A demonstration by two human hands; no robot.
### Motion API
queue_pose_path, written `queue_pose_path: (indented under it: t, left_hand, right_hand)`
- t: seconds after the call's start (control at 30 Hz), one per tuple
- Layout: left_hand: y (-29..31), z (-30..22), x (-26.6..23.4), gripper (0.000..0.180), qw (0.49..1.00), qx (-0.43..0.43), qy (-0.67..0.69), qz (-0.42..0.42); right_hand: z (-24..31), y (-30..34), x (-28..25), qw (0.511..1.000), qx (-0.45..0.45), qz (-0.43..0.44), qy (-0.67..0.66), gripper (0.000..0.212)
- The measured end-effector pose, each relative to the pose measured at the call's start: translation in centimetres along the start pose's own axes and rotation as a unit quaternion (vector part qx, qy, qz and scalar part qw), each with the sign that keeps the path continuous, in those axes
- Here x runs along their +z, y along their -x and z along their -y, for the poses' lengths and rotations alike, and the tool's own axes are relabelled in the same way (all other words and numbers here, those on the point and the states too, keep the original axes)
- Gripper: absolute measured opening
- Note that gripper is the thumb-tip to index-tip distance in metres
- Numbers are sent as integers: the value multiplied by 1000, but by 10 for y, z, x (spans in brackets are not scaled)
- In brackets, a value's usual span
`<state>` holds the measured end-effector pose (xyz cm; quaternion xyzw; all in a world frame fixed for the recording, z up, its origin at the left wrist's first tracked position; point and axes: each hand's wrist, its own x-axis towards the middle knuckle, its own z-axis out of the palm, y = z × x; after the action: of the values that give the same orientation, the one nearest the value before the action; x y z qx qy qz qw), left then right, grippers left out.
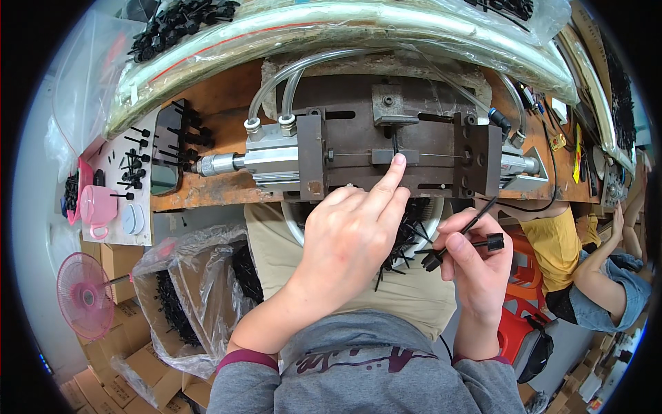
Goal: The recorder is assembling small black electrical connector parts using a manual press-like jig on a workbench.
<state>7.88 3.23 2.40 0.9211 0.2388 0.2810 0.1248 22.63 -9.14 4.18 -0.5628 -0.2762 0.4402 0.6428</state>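
Note:
My left hand (350, 231) reaches over the fixture with its index finger stretched out. That fingertip rests at the small dark block (385, 157) in the middle of the metal clamping fixture (352, 141), by the lower end of a thin black stem (395, 140). The other fingers are loosely bent, and nothing shows in their grip. At the right, my right hand (477, 259) pinches black plastic parts (463, 250) with thin stems and round knobbed heads. Below the fixture, a white tub (434, 224) on my lap holds many similar black pieces (408, 238), partly hidden by my left hand.
Pneumatic cylinders (270, 162) with clear hoses (272, 79) flank the fixture. More black parts lie on the bench's left, near a phone (167, 148) and a pink cup (100, 207). A plastic-lined box (200, 290) and a pink fan (86, 295) stand lower left. Another person (586, 276) sits at right.

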Motion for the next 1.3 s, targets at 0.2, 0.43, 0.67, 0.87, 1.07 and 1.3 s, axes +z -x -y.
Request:
queue_pose_path:
  t: [0.2,0.43,0.67,0.87,1.07,1.3]
  left_hand:
    - [0,-2,-1,23,1000,-13,-1,9]
    - [1,1,0,25,1000,-10,3,0]
    - [6,-8,-15,37,986,41,161,-14]
    - [14,-16,-20,29,958,78,273,-35]
    - [18,-18,-21,29,950,81,300,-8]
    - [12,-10,-17,34,988,7,141,-69]
  right_hand:
    - [1,1,-3,1000,-15,1,-26,14]
    - [-2,2,-5,998,-40,-12,-42,10]
    - [-7,1,-6,999,-23,-20,-46,12]
    - [-14,-1,0,993,-2,35,-112,13]
    - [-14,-1,1,993,20,53,-108,10]
    - [-12,-5,1,994,-50,4,-101,23]
